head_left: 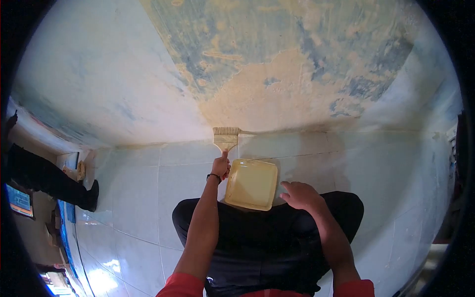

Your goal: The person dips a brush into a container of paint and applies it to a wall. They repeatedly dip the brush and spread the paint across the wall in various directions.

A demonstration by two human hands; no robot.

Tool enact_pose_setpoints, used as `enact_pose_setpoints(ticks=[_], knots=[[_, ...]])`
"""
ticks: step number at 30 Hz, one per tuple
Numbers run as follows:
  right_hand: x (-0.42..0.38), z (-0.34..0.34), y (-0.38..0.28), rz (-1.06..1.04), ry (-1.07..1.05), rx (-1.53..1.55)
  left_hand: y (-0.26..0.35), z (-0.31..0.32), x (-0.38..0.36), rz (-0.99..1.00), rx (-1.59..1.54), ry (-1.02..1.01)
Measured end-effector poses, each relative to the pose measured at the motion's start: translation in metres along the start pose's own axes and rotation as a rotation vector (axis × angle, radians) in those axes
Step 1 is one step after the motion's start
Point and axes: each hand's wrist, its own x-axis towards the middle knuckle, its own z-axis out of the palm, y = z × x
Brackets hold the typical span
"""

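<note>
My left hand (220, 167) is closed round the handle of a wide flat paintbrush (225, 140). Its bristles point at the foot of the wall (267, 106), where wall and floor meet. A square yellow tub (273, 190) with pale yellow liquid in it sits just right of that hand, in front of my crossed legs. Over my right knee is my right hand (300, 195), apart from the tub, holding nothing, with thumb and forefinger spread. Some of its other fingers are hard to make out.
Yellowish and blue-grey patches cover the wall's middle, with whiter areas beside them. Glossy pale tiles (133, 193) form the floor. At the left another person's leg (54, 173) in dark trousers stands near a blue edge. A thin cable (143, 241) crosses the tiles.
</note>
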Motion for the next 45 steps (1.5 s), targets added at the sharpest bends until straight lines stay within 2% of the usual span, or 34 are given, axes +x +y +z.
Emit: enact_pose_setpoints(ticks=[11,20,29,34,36,40,45], knots=[[0.002,0.007,0.006,0.004,0.007,0.001,-0.016,-0.005,0.02,-0.083,-0.005,-0.044],[0.0,0.005,0.003,-0.02,0.017,0.002,0.002,-0.004,-0.001,-0.2,-0.117,-0.023],[-0.007,0.002,0.0,0.003,-0.004,0.019,0.016,-0.035,-0.014,-0.34,-0.11,-0.121],[-0.006,0.009,0.005,-0.039,0.017,-0.013,0.052,-0.065,-0.019,-0.281,-0.188,-0.094],[-0.005,0.009,0.004,-0.012,0.021,0.013,0.074,-0.073,-0.041,-0.163,-0.019,-0.024],[-0.003,0.011,0.004,-0.026,0.005,-0.016,0.109,-0.098,-0.08,-0.044,0.05,-0.026],[-0.003,0.012,0.002,-0.011,0.011,0.007,0.17,-0.116,-0.149,0.201,0.151,0.027]])
